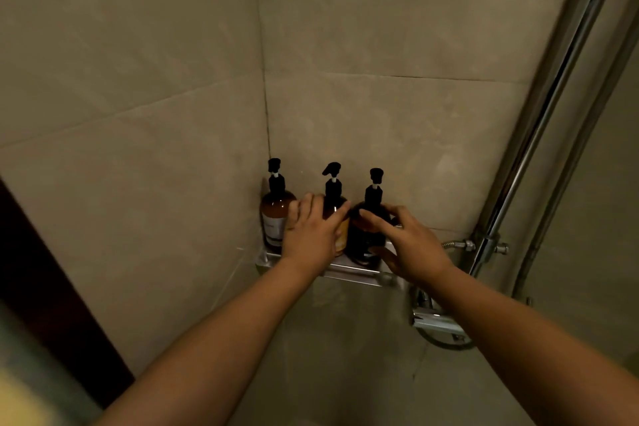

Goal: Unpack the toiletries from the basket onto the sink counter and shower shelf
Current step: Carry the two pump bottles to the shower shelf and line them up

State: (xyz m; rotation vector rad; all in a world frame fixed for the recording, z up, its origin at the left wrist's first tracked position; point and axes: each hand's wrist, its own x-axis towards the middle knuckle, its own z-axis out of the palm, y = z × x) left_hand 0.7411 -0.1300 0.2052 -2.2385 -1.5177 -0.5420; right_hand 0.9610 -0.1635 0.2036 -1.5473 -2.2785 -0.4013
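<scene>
Three amber pump bottles with black pumps stand upright in a row on the metal shower shelf (352,274) in the tiled corner. The left bottle (275,214) carries a white label and nobody touches it. My left hand (313,232) is wrapped around the middle bottle (334,197), covering most of its body. My right hand (411,249) grips the dark right bottle (368,232), thumb at its base and fingers around its right side. The basket is out of view.
A chrome shower rail (539,121) runs diagonally up the right wall. The chrome mixer valve (439,316) and hose fitting (463,245) sit just right of and below the shelf. A dark door frame (52,287) edges the left.
</scene>
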